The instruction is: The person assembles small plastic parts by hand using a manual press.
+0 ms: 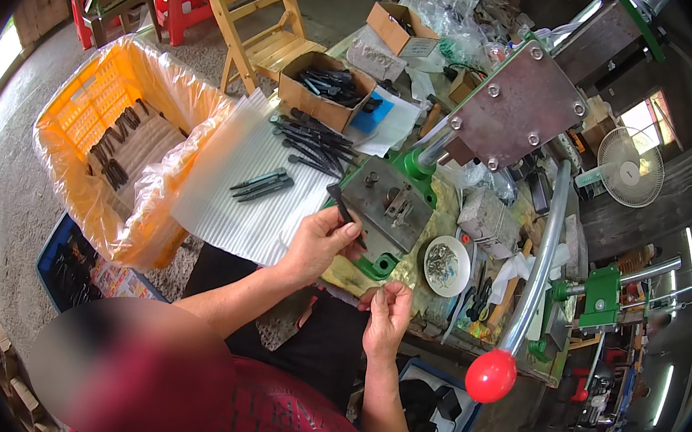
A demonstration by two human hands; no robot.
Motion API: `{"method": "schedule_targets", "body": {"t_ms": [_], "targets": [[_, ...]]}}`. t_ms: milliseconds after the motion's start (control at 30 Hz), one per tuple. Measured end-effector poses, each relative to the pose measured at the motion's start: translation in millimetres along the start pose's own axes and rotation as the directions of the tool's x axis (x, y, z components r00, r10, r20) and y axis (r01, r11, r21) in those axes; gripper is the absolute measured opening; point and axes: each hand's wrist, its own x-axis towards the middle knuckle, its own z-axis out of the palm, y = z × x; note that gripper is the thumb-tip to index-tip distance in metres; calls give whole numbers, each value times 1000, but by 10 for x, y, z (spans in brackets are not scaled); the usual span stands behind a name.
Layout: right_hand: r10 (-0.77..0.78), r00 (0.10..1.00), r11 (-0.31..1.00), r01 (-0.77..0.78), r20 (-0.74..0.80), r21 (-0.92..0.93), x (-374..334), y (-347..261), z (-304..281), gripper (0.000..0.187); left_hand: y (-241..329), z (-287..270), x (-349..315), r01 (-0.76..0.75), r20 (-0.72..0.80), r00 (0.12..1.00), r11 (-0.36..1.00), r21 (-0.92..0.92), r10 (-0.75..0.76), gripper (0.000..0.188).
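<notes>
My left hand is closed around a slim black handle-shaped piece, which tilts up beside the metal fixture block of a green hand press. Lower and to the right, my right hand is held at the bench edge with thumb and fingers pinched together. Whatever it grips, if anything, is too small to make out. A white bowl with small metal parts stands just beyond this hand. Several similar black pieces lie on a white foam sheet to the left of the press.
The press's lever ends in a red ball knob at the right. Behind the foam, a cardboard box holds more black pieces. A lined orange crate stands at the left. Scissors and a grey brick sit near the bowl.
</notes>
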Motion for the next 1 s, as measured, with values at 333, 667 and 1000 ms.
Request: {"method": "schedule_targets", "body": {"t_ms": [333,667,1000], "targets": [[37,999,999,-37,-30,-1,-88,20,-177,16,-32,59,833,-183,57,983,904,386,175,4],[59,995,998,-61,-77,-25,-123,33,-244,14,-118,141,1037,-189,-29,972,848,495,234,10],[54,997,998,-55,-61,-5,-147,53,-264,14,-82,152,1025,-186,16,976,785,591,219,4]]}}
